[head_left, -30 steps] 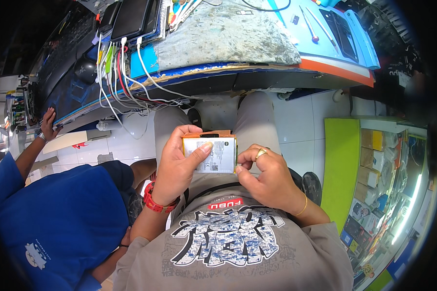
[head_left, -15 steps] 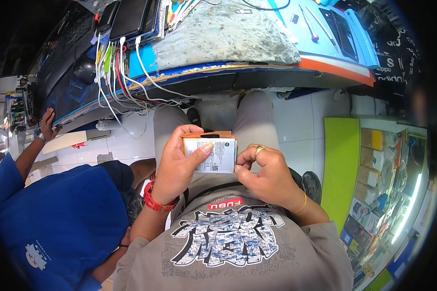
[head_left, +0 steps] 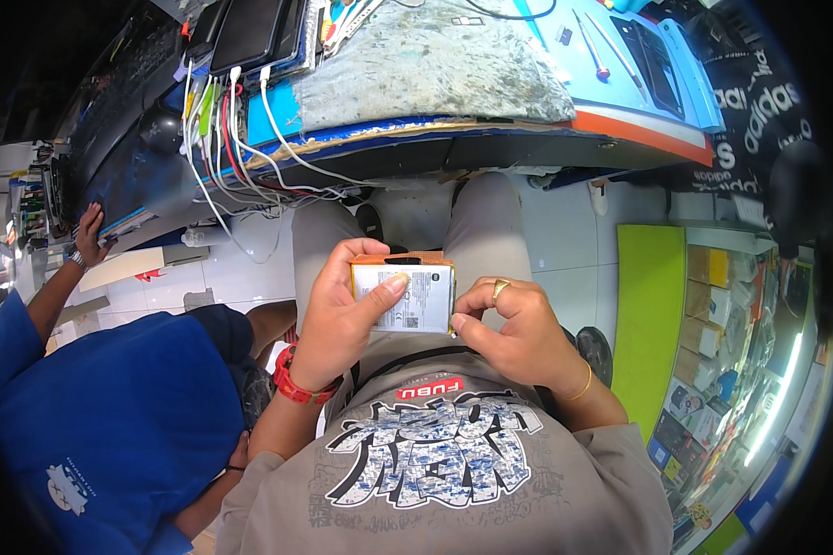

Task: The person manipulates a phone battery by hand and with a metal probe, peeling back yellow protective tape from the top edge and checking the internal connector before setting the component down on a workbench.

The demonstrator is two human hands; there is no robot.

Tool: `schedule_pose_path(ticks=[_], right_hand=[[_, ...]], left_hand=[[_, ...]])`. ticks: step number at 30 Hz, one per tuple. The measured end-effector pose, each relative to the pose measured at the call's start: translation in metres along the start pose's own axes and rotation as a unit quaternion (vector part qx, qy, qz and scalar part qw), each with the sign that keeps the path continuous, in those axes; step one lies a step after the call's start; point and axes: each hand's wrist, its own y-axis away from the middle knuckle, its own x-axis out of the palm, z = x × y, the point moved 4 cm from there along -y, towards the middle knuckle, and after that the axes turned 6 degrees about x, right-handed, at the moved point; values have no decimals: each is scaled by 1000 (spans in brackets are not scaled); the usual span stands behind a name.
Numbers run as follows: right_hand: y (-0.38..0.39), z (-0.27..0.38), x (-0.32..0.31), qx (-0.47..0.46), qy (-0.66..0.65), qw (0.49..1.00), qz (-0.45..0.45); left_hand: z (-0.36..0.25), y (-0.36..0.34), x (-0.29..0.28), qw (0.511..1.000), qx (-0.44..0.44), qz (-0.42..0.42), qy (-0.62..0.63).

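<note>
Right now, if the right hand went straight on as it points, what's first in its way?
Likely the right edge of the flat grey pack; the right hand sits at that edge, though depth leaves contact unclear.

White cables [head_left: 234,128] droop beside a stained grey mat [head_left: 426,72], right of which lies a screwdriver [head_left: 602,71].

Bright centre; black, bowed edges

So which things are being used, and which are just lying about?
In use:
flat white pack
left hand, holding it
right hand, at its right edge

Seemingly just lying about:
screwdriver
stained grey mat
white cables
dark phone, upper left
</note>
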Motion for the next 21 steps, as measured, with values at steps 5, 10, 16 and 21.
schedule_pose_path(ticks=[5,10,16,21], right_hand=[[0,5,-2,-4,30,1000,2],[-1,4,-3,-13,46,999,11],[-1,5,-4,7,41,999,20],[-3,2,-7,10,35,999,-11]], left_hand=[[-5,2,2,1000,3,6,-18],[-9,3,3,999,4,11,-39],[-6,2,2,1000,5,7,-27],[3,1,-4,999,17,-24,-35]])
